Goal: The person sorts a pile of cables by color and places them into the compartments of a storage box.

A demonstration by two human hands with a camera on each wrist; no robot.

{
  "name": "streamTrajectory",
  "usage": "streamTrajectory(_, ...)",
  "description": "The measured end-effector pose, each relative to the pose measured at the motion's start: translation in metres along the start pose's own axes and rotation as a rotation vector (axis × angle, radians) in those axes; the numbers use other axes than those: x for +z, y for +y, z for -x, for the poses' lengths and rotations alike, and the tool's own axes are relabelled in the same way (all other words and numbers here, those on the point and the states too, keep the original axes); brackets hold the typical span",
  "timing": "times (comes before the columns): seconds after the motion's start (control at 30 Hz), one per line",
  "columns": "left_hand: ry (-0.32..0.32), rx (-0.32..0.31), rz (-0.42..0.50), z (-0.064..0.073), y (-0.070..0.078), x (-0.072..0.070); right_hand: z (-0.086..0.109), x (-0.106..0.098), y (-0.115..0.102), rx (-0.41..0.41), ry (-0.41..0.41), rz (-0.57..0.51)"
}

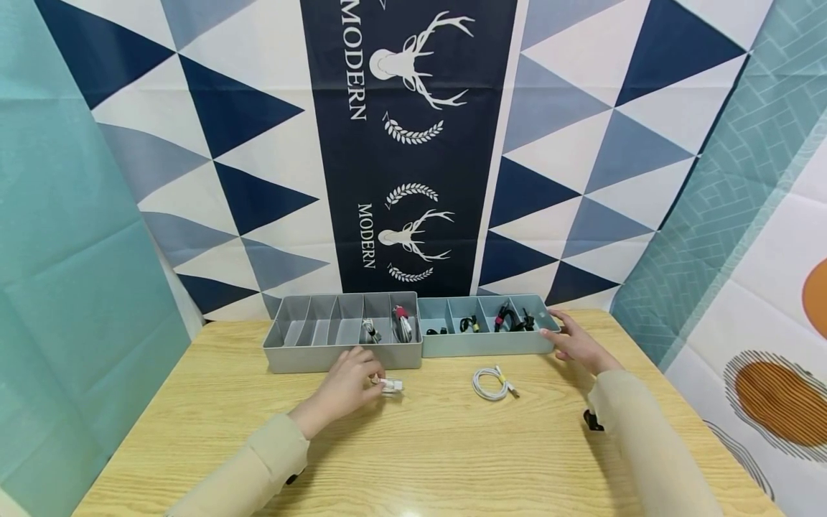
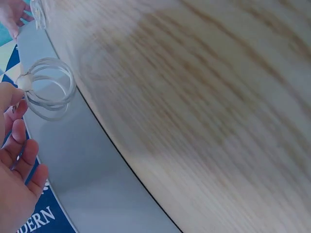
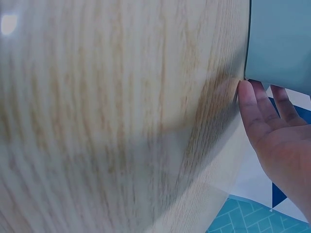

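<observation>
My left hand (image 1: 352, 380) pinches a coiled white cable (image 1: 391, 385) in front of the grey divided box (image 1: 342, 359). In the left wrist view, thumb and finger grip the cable (image 2: 51, 103) at its tie, the loops hanging free; the other fingers are loosely bent. My right hand (image 1: 577, 345) is at the right end of the blue-green divided box (image 1: 484, 346). Its fingertips (image 3: 248, 90) touch the box's lower corner in the right wrist view, fingers fairly straight. Another coiled white cable (image 1: 476, 388) with a yellow tie lies on the table between the hands.
Both boxes stand end to end at the back of the wooden table (image 1: 439, 452). White cables (image 1: 402, 327) lie in the grey box's right compartments. Black cables (image 1: 507, 316) fill compartments of the blue-green one. Patterned cloth (image 1: 413, 143) hangs behind.
</observation>
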State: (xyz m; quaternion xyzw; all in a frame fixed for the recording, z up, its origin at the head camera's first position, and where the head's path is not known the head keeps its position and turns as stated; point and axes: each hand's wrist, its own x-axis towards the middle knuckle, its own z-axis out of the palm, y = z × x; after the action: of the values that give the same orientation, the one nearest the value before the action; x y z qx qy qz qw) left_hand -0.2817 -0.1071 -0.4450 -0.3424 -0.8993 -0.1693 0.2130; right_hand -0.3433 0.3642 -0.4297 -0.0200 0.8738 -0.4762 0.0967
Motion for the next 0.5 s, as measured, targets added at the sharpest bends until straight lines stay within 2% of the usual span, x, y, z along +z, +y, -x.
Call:
streamTrajectory(0.27, -0.017, -0.036, 0.013, 0.001, 0.005, -0.014, 0.0, 0.0, -0.001, -0.003, 0.004, 0.004)
streamTrajectory(0.5, -0.007, -0.043, 0.031, -0.001, 0.008, -0.024, 0.001, 0.0, -0.003, 0.01, -0.002, -0.003)
